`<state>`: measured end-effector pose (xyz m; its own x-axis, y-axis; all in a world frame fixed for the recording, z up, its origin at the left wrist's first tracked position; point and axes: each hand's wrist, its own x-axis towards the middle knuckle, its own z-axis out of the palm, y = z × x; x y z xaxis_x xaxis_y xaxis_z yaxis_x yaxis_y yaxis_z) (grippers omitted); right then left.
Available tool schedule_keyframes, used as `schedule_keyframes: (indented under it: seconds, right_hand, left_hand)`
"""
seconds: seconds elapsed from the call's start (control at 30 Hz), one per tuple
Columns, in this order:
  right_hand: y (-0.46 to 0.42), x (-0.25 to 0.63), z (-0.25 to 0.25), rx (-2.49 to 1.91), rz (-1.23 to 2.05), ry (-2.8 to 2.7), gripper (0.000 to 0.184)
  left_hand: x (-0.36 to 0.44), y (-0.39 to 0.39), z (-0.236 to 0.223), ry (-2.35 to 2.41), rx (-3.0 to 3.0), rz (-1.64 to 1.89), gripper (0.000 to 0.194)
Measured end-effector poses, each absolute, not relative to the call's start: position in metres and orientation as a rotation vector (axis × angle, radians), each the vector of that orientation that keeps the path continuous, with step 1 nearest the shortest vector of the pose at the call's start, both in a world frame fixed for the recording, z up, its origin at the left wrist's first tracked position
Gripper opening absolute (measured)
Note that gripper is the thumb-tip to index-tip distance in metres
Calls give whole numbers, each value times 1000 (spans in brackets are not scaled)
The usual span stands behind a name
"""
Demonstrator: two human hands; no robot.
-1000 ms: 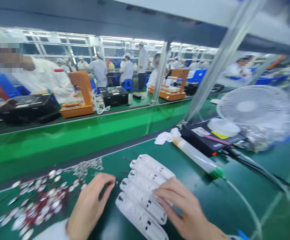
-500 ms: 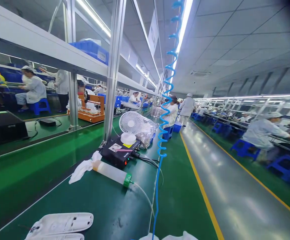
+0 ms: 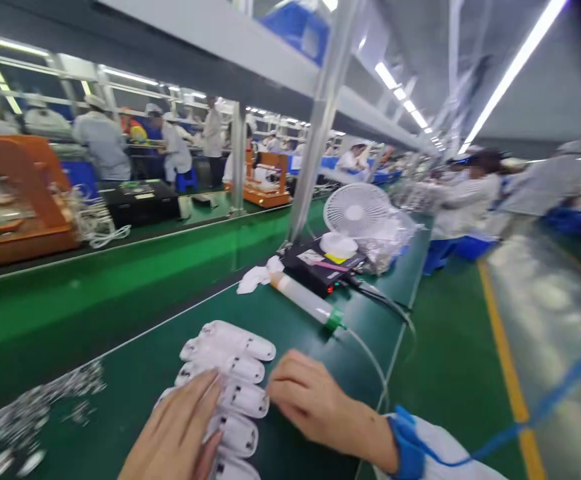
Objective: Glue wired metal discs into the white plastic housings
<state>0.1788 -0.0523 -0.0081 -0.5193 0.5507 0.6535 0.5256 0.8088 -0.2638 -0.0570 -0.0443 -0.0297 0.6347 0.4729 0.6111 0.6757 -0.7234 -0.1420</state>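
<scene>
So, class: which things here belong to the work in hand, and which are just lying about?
Seemingly in the work:
white casings
left hand, over them
right hand, beside them

Seemingly just lying about:
white fan
black box
green-capped tube
white cloth or paper

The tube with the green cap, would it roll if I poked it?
The tube would probably roll, since it looks round and lies on its side. The thin hose on its green cap might tug it back.

No lettering can be read: the white rectangular label (image 3: 310,257) on the flat black box (image 3: 301,269), near twelve o'clock, is too blurred.
</scene>
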Motion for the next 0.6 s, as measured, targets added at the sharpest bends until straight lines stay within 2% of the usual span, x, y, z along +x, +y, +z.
schedule_keyframes:
  seconds: [0.2, 0.6]
  right_hand:
    - [-49, 202, -19, -661, -296, -2478, 31]
    - [-38, 201, -34, -388, -417, -2588, 38]
  left_hand:
    - [-29, -41, -21, -967, -2574, -356, 42]
    - [-26, -35, -32, -1035, -2779, -171, 49]
